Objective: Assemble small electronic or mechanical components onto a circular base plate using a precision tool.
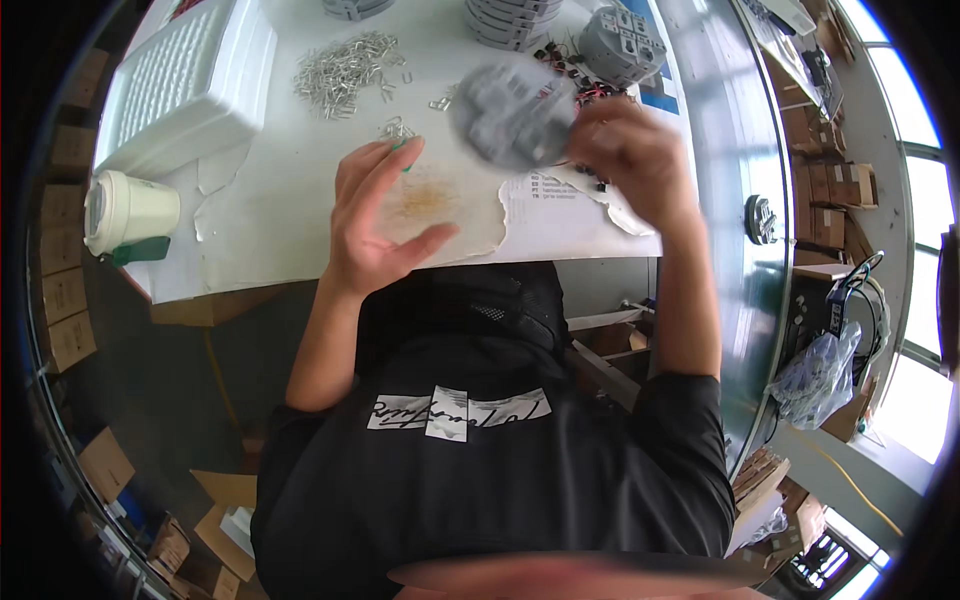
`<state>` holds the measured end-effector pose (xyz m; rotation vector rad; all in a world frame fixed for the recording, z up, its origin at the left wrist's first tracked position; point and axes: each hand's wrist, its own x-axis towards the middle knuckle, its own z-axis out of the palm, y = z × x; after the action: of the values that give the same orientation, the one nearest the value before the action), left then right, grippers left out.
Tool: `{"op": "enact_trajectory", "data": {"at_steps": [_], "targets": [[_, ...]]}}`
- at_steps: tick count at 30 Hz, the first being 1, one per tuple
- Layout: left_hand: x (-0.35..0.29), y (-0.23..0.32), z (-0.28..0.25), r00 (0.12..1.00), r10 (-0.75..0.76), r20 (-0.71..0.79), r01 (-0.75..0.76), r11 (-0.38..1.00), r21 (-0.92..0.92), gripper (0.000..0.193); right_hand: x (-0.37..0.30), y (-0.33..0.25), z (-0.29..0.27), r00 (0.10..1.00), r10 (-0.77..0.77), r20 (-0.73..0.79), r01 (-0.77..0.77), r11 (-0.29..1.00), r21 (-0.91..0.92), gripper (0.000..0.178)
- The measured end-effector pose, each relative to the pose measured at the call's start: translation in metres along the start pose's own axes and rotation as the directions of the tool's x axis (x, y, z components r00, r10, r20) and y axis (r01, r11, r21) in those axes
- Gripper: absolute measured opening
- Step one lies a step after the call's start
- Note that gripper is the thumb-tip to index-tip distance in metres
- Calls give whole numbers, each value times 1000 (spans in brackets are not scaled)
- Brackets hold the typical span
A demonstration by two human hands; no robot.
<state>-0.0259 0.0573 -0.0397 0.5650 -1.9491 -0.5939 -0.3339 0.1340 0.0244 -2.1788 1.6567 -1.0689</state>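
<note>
My right hand (640, 155) grips a round grey plastic housing (515, 115) by its right edge, holding it above the table; both are smeared by motion. Raised over the table's front part, my left hand (372, 215) has thumb and fingers spread, with something green at the fingertips. Just beyond those fingertips lies a small cluster of U-shaped metal pins (397, 130). A larger heap of the same pins (345, 75) is farther back. Small black and red wired parts (598, 92) lie behind the right hand, partly hidden by it.
At the back are a stack of grey round housings (510, 22) and another grey housing (622, 45). White trays (190, 85) stand at the left, with a cream cup (135, 212) near the table's left edge. Torn paper (560, 215) covers part of the tabletop.
</note>
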Motion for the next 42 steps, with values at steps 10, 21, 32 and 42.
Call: {"op": "enact_trajectory", "data": {"at_steps": [10, 21, 32, 42], "targets": [[-13, -1, 0, 957, -129, 259, 105, 989, 103, 92, 48, -24, 75, 941, 289, 176, -288, 957, -31, 17], [-11, -2, -4, 909, -229, 349, 249, 968, -15, 94, 115, -1, 119, 915, 230, 331, -128, 944, -303, 23], [-14, -1, 4, 955, -216, 202, 189, 971, 145, 92, 70, -21, 82, 664, 672, 326, -743, 643, 188, 20], [-15, -4, 6, 962, -187, 198, 155, 974, 166, 91, 46, -20, 105, 831, 532, 161, -545, 837, 51, 29]]}}
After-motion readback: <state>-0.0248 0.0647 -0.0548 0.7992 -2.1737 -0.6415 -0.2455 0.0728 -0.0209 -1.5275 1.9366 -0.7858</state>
